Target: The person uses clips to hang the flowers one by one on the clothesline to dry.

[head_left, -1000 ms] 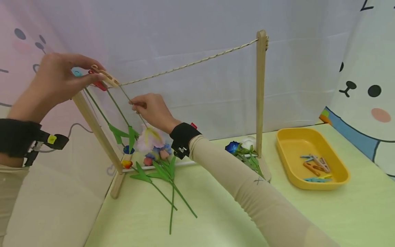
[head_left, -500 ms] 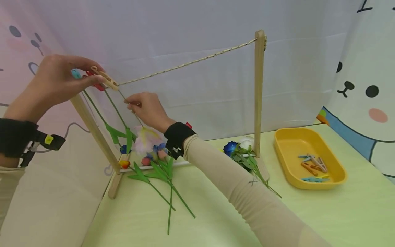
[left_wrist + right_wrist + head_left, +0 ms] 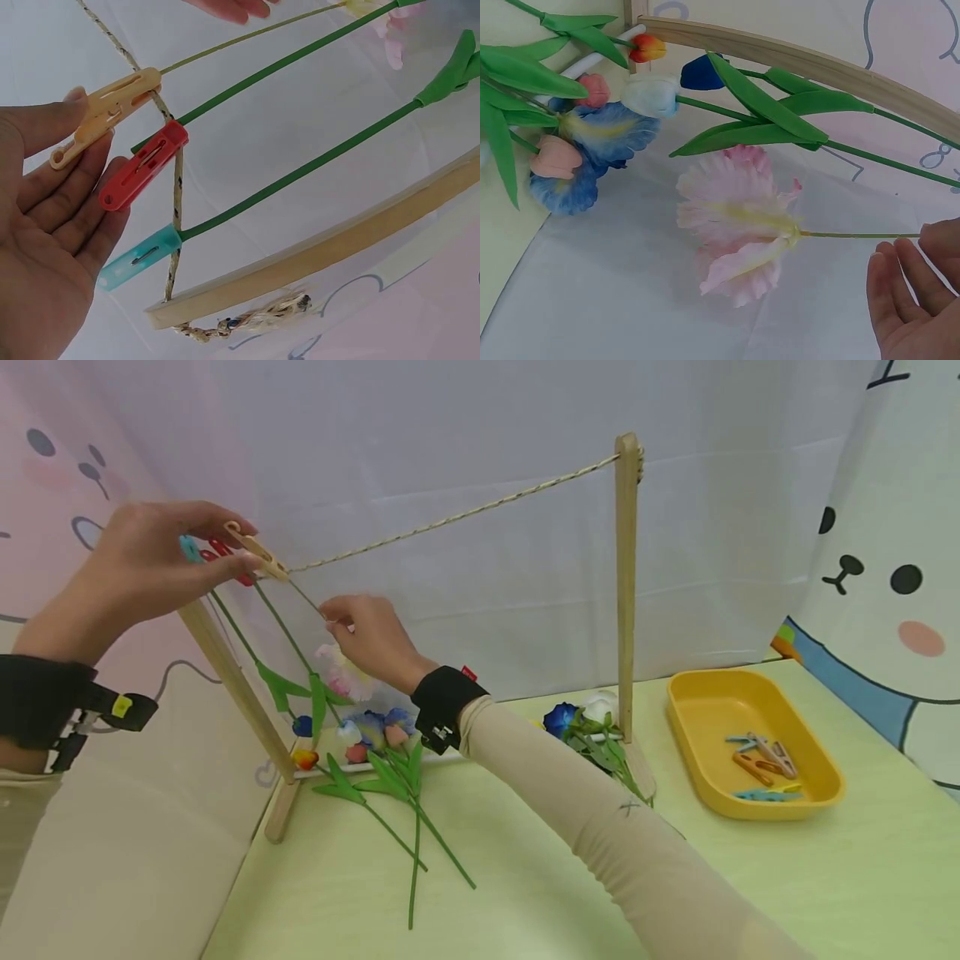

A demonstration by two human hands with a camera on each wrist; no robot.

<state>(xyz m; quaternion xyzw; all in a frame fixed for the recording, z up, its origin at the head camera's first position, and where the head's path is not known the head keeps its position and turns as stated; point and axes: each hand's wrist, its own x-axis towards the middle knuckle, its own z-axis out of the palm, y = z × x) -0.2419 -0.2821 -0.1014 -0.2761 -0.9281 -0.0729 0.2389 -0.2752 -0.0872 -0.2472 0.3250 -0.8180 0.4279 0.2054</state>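
My left hand [image 3: 161,556] pinches a beige clothespin [image 3: 112,109] whose tip sits at the rope [image 3: 465,516], with the end of a thin flower stem at it. My right hand [image 3: 375,639] pinches that stem lower down. The stem ends in a pale pink artificial flower [image 3: 739,217] with a yellow centre, hanging head down. Close to the left fingers, a red clothespin [image 3: 146,165] and a teal clothespin [image 3: 142,259] hold two green stems on the rope. From these hang a white tulip [image 3: 649,96] and a dark blue tulip [image 3: 703,73].
Wooden posts [image 3: 627,593] carry the rope. Several tulips and blue flowers [image 3: 615,135] lie across the white bar at lower left. Blue and white roses [image 3: 561,720] lie by the right post. A yellow tray [image 3: 686,752] at right contains several clothespins.
The pink flower has swung up and to the left, baring the white tulip behind it. My right hand has shifted slightly right and down. The left hand stays at the beige clothespin.
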